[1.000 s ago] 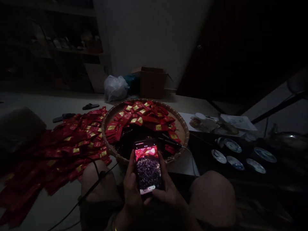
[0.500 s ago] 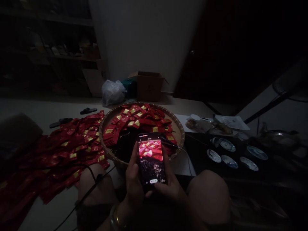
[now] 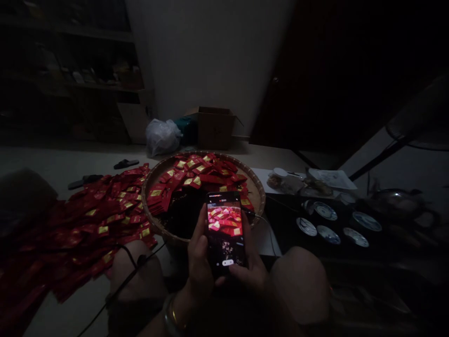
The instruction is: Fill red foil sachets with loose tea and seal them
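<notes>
Both hands hold a smartphone (image 3: 225, 234) upright over the near rim of a round woven basket (image 3: 257, 187). My left hand (image 3: 200, 262) is closed on its left edge, and my right hand (image 3: 254, 269) grips its right edge with the thumb at the bottom of the screen. The lit screen shows a camera view of the basket's contents with a running timer. Inside the basket lie many red packets (image 3: 213, 178) with gold patches, and dark loose material (image 3: 184, 210) beside them. The phone hides part of that material.
Many more red packets (image 3: 87, 234) cover the floor at left, near dark slippers (image 3: 126, 164). Small patterned dishes (image 3: 329, 235) stand on a dark surface at right. Behind the basket are a cardboard box (image 3: 215, 128) and a plastic bag (image 3: 163, 136). A black cable (image 3: 121, 283) crosses my left knee.
The phone, with both hands on it, has shifted slightly right relative to the basket. Its timer has advanced from 00:00 to 00:01. The whole view has moved a little.
</notes>
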`<state>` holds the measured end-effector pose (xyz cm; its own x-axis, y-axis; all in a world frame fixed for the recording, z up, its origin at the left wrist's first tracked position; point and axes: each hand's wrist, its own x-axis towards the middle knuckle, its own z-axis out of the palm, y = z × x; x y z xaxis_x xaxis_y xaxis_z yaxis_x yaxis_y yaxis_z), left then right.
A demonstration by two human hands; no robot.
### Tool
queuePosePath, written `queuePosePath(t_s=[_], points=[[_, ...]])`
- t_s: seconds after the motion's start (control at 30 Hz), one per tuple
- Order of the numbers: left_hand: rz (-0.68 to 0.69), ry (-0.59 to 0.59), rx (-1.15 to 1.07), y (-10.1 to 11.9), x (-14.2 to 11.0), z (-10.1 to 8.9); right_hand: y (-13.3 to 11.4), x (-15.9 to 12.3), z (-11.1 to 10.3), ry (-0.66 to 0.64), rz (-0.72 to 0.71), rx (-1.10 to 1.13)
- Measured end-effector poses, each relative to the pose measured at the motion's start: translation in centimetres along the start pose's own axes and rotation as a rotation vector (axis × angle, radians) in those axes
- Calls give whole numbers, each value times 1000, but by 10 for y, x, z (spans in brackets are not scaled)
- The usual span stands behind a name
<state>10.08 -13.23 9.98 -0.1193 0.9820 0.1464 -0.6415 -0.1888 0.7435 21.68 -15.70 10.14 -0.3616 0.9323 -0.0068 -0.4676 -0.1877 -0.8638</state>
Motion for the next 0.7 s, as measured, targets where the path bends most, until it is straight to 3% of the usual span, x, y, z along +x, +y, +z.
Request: queuePosePath(t_s=[0.33,0.53,0.7], points=[[24,115,47,18,-9,-14,9,9,14,-62,25,-8],[137,253,91,40,-16,-35,29,31,28,-234,108,-23],[127,330,99,53,-22,-52,45,47,41,-330,160,-79]])
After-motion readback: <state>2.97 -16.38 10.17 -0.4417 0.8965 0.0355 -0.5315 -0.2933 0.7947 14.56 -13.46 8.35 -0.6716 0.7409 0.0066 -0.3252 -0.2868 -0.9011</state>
